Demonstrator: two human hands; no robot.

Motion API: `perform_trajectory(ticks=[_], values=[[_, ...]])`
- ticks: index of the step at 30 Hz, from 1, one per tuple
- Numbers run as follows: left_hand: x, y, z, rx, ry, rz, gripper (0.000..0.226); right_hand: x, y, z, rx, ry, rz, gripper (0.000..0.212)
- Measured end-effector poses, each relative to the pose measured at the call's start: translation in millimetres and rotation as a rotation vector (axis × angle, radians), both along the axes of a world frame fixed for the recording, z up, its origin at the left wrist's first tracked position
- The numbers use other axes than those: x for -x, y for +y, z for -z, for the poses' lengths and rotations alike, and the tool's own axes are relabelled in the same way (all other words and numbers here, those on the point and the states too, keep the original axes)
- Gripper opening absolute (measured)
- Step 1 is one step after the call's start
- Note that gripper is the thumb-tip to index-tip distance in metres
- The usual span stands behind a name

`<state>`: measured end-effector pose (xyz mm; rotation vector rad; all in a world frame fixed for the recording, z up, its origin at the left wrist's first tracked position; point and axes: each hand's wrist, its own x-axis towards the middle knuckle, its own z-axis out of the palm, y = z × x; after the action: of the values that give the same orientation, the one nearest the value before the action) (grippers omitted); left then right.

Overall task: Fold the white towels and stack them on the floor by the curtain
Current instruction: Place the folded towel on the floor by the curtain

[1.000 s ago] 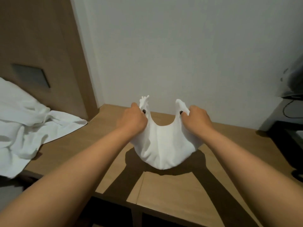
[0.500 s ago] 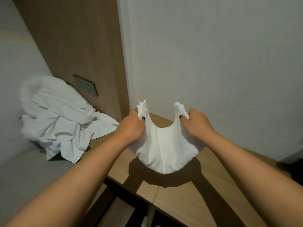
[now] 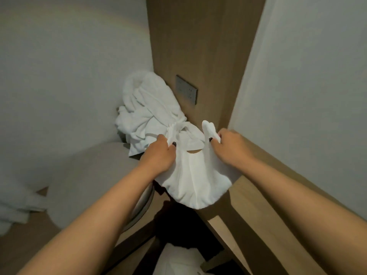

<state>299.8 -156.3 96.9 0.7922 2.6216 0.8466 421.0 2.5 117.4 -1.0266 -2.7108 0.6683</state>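
The desk (image 3: 248, 197) has swung right as both hands, left (image 3: 158, 155) and right (image 3: 232, 149), carry the pinched towel (image 3: 194, 179) left toward the curtain (image 3: 17, 201), probably for stacking.

Left hand (image 3: 158, 155) and right hand (image 3: 230, 147) gripping a sagging white towel (image 3: 194, 179), towel pile (image 3: 147, 112) behind

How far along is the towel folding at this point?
Done: white cloth lies on the floor at the lower left, but I cannot tell if it is a folded stack. In hand: the left hand and right hand hold a folded towel by its top corners. Left: a crumpled pile of towels on the seat.
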Motion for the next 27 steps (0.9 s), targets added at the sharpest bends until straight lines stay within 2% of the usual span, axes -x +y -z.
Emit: perform_trajectory(ticks=[13, 19, 27], values=[[140, -146, 27, -0.051, -0.037, -0.285, 0.02, 189, -124, 15, 0.081, 0.035, -0.31, 0.024], [173, -201, 26, -0.027, -0.044, -0.393, 0.022, 249, -173, 17, 0.099, 0.027, -0.414, 0.024], [212, -258, 40, -0.104, -0.064, -0.612, 0.022, 320, -225, 42, 0.141, 0.001, -0.574, 0.023]])
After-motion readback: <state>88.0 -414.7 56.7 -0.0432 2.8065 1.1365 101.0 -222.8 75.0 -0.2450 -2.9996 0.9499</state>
